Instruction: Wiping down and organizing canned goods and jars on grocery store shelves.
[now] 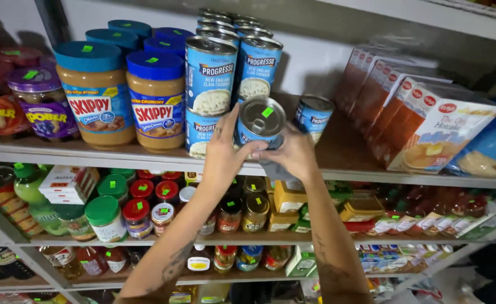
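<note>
Head view: both hands' fingers, left hand [223, 147] and right hand [294, 153], wrap the blue soup can [261, 125].

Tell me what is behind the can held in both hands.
Behind the can, gripped by the left hand and right hand, stands another blue soup can on the shelf. The can covers whatever sits directly behind it.

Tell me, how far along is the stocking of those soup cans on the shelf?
Looks done: stacked blue soup cans already stand in rows beside the peanut butter jars. In hand: the left hand and right hand hold one can at the shelf edge. Seemingly left: setting it down; bare shelf shows by a single can.
</note>
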